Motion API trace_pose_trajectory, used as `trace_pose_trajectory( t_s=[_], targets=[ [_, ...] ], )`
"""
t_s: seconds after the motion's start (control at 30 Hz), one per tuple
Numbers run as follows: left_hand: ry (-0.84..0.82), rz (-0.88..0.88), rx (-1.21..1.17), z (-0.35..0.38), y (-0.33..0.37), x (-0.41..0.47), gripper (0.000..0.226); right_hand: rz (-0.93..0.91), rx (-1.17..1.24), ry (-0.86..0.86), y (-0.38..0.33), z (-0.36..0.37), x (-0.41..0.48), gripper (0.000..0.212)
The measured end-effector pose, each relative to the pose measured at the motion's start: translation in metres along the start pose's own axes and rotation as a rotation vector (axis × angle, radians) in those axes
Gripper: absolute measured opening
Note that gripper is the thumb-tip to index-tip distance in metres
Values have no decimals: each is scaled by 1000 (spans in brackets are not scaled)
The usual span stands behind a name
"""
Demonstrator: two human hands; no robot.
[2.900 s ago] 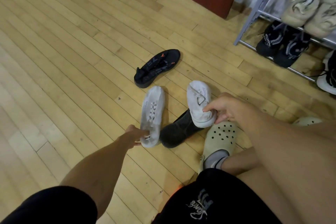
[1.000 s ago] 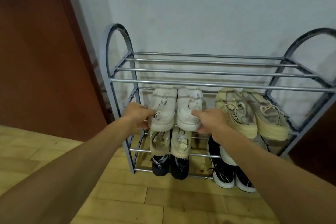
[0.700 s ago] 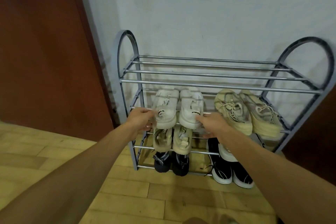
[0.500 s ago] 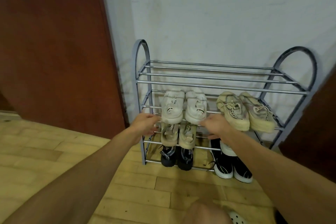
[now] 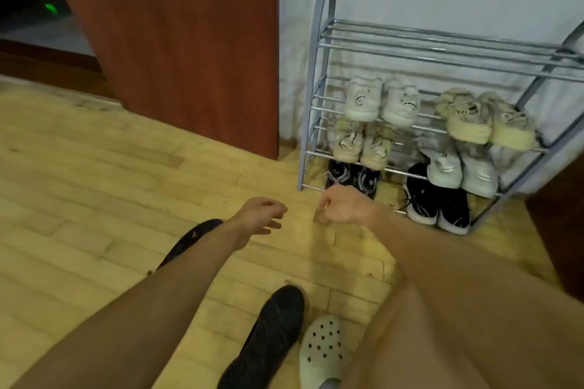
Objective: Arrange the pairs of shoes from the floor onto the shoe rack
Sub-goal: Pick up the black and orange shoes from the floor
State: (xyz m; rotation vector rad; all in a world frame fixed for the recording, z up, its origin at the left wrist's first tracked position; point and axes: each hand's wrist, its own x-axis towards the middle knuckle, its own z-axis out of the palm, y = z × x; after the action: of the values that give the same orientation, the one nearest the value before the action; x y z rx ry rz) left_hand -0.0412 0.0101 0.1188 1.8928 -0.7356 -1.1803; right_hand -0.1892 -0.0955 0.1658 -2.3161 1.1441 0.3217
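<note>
Wooden floor point(image 5: 94, 167) meets a white wall, where the rack point(image 5: 319, 73) holds shoes. Left hand point(image 5: 259, 215) fingers loosely spread, empty; right hand point(image 5: 343, 208) fingers curled, holding nothing.

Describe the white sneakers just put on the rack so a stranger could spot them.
Find the grey metal shoe rack against the white wall. On its second shelf from the top, at the left end, sit the white sneakers. The neighbouring pair on that shelf is yellowish cream, not white.
</note>
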Motion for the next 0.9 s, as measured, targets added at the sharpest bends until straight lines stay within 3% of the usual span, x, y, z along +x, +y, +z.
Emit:
trace_pose_trajectory(
  t_s=[0.23,0.4,0.53,0.67,0.8,0.9],
  targets=[
    [-8,-280,28,22,-158,-41,42,-43,-173,-234,-12,117,-6,50],
    [-73,-510,77,40,-239,-67,57,-122,-82,-216,-20,123,-5,51],
    [-26,-602,98,43,-284,-71,67,-84,-203,-257,-14,138,-3,58],
    [38,-607,149,48,-294,-71,64,-56,-223,-263,-5,140,1,62],
    [-194,-666,14,45,-290,-73,37,-28,-239,-272,3,137,3,59],
    [-232,-648,-31,35,-286,-73,42,-36,-229,-283,0,137,5,58]
  ],
)
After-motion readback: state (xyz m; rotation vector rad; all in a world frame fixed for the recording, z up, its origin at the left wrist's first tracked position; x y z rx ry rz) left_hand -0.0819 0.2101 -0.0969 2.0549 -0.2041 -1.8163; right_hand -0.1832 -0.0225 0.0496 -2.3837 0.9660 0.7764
